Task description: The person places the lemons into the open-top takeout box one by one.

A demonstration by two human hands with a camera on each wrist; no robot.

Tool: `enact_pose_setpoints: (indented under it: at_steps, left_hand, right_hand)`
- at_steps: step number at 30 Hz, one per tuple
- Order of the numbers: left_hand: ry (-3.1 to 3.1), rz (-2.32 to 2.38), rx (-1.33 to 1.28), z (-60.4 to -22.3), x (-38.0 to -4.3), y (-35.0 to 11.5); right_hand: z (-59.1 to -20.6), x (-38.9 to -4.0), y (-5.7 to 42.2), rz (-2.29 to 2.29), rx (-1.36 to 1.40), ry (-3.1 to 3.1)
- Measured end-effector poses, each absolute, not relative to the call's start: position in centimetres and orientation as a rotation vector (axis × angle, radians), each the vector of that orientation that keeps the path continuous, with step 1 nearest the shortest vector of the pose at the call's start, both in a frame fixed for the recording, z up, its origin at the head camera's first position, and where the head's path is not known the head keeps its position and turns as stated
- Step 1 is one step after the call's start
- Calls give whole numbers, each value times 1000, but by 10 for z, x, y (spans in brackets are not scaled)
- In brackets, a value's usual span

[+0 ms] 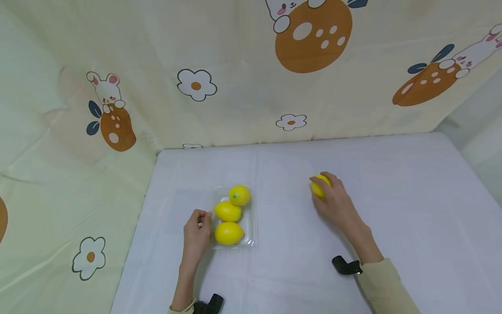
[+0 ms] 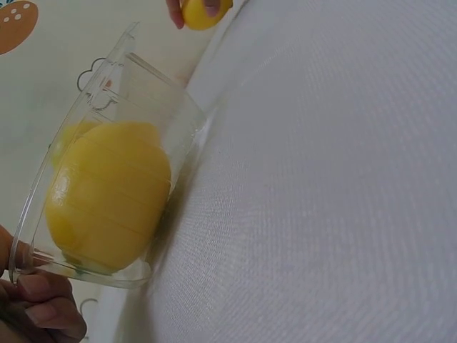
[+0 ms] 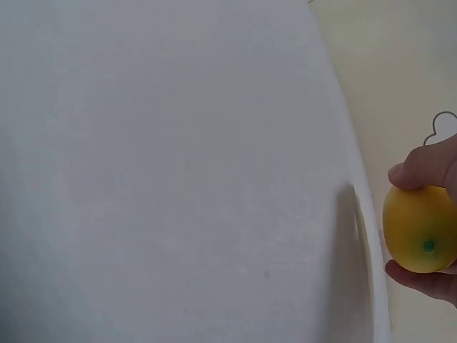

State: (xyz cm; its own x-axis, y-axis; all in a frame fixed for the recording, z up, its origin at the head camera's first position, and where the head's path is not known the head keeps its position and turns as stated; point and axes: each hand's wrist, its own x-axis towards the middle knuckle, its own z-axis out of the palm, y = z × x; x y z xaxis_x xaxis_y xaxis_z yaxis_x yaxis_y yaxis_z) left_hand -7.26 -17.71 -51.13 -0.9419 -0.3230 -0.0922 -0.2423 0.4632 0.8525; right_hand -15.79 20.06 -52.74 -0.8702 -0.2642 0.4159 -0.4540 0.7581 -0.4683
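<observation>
My right hand (image 1: 333, 203) grips a lemon (image 1: 320, 186) over the right part of the table; in the right wrist view, thumb and fingers lie on either side of this lemon (image 3: 421, 229). My left hand (image 1: 197, 233) pinches the left rim of a clear plastic tray (image 1: 248, 240), as the left wrist view also shows at the tray's edge (image 2: 32, 193). Inside the tray sit three lemons in a column: a far one (image 1: 239, 195) with a green tip towards the camera, a middle one (image 1: 228, 212) and a near one (image 1: 229, 233).
A white cloth covers the table (image 1: 282, 270). Behind and to the left hangs a cream curtain (image 1: 235, 39) printed with rabbits and flowers, meeting the table's far edge. Black camera mounts (image 1: 347, 265) are strapped at both wrists.
</observation>
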Motion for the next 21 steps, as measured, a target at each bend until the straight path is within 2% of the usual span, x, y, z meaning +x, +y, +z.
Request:
enact_pose_setpoints:
  at_steps: [11,21]
  left_hand:
    - [-2620,-1494,498,-511,-72,-178]
    - [-2606,-1508,488,-513,-72,-177]
  right_hand:
    - [-513,-134,185,840,680,-2542]
    - [-493,-117,148,860,861,-2485]
